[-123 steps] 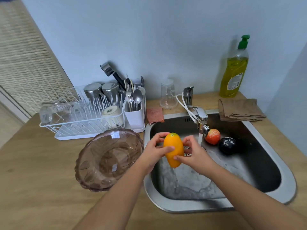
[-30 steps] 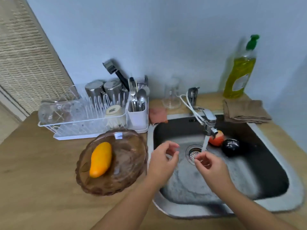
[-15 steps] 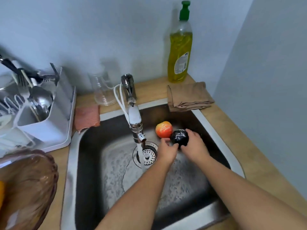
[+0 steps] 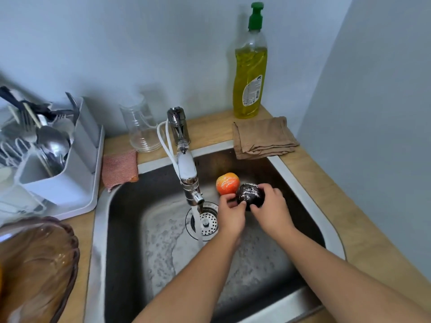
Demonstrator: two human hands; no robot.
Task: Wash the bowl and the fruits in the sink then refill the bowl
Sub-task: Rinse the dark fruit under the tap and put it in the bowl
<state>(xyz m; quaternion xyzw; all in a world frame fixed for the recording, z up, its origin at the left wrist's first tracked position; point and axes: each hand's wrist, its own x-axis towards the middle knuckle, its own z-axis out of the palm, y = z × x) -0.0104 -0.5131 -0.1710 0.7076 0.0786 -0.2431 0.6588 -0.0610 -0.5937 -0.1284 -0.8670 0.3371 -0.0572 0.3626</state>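
A dark, nearly black round fruit (image 4: 250, 194) sits low in the steel sink (image 4: 100, 229), to the right of the drain. My right hand (image 4: 271, 213) grips it from the right with curled fingers. My left hand (image 4: 232, 216) pinches its left side with thumb and fingertips. A red-orange fruit (image 4: 227, 183) lies just behind, touching or nearly touching the dark one. Water runs from the tap (image 4: 186, 169) onto the drain (image 4: 205, 221). The brown glass bowl (image 4: 46, 259) stands on the counter at the lower left, with a sliver of orange fruit at the frame edge.
A white cutlery holder and drying rack (image 4: 58, 159) stand left of the sink. A pink cloth (image 4: 119, 167), an upturned clear cup (image 4: 140, 127), a yellow dish soap bottle (image 4: 250, 73) and a folded brown cloth (image 4: 263, 137) line the back. A wall is close on the right.
The mango went from my hands into the bowl. My view then swung right to the sink, and both hands have closed round the dark fruit and lifted it slightly.
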